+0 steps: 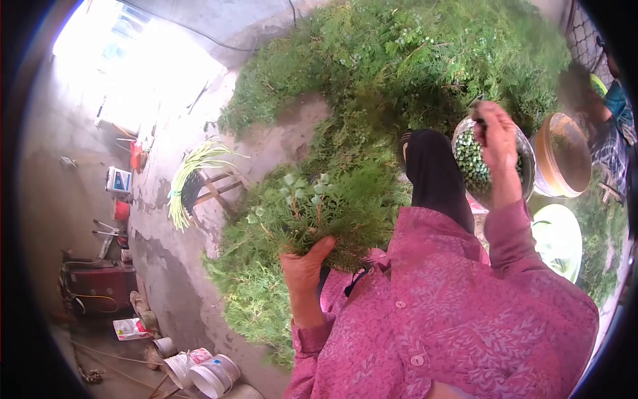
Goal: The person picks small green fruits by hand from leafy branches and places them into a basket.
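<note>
My left hand (307,267) is closed around the base of a leafy conifer sprig (299,213) that bears pale green seed cones near its top. My right hand (498,136) is over a bucket (525,169) partly filled with small green cones (472,159). Its fingers are curled, and a small dark thing (480,123) shows at them; what it is I cannot make out. Cut conifer branches (412,60) lie heaped in front of me and around my legs.
To the right stand a tan bucket (565,156) and a pale green basin (558,239). Another person's patterned garment (610,156) shows at the right edge. Left of me are a small stool (216,189) with long green strands (178,199), and white buckets (216,376) by a red machine (100,289).
</note>
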Motion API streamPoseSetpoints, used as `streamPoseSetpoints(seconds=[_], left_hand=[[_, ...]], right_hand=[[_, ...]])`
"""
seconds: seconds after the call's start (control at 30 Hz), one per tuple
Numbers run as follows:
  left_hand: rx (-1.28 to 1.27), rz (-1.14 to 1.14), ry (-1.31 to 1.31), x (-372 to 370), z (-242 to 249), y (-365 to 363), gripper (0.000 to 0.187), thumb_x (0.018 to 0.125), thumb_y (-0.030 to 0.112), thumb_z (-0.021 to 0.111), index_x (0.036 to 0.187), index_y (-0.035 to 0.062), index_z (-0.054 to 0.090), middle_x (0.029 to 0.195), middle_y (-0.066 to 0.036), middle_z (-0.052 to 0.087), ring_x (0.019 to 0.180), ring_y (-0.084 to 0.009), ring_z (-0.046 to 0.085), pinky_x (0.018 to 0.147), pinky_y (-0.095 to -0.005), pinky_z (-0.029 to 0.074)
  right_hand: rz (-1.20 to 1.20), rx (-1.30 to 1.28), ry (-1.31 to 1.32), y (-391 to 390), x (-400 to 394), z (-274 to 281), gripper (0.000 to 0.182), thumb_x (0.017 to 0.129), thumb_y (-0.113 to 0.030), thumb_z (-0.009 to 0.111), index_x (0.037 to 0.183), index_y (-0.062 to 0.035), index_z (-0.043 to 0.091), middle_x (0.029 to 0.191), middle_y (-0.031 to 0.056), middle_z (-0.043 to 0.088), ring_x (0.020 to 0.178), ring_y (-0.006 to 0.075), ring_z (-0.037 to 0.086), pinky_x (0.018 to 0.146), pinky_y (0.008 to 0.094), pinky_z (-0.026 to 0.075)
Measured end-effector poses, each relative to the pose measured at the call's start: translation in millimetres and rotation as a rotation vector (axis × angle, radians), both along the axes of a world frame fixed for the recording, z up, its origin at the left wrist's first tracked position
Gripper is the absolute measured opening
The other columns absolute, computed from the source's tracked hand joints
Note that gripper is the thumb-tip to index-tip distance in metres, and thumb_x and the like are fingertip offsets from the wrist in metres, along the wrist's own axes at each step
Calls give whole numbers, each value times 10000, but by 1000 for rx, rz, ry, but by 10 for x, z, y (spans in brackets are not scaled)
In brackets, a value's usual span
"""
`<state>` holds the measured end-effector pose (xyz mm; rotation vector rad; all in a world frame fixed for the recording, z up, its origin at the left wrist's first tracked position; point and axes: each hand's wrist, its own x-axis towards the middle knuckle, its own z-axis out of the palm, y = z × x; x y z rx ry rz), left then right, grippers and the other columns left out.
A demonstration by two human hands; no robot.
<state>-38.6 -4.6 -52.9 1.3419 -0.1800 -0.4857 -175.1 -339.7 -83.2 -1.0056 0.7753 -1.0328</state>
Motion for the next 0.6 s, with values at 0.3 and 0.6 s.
streamPoseSetpoints(seconds=[0.3,0.6], left_hand=[[78,-168,3,-28,105,-186,310,607,-100,706,866,25,591,798,-55,624,697,-158,607,655,-294,519],[220,-351,-40,-19,124,-179,354,627,-77,709,958,8,615,871,-63,642,768,-144,606,684,-274,503]], right_hand=[[413,-547,881,-274,-371,-513,471,770,-303,610,1134,-15,535,1043,176,587,948,276,586,827,350,469],[1354,-489,216,748,807,244,465,788,-354,617,1059,21,569,907,78,612,752,128,580,680,240,459]])
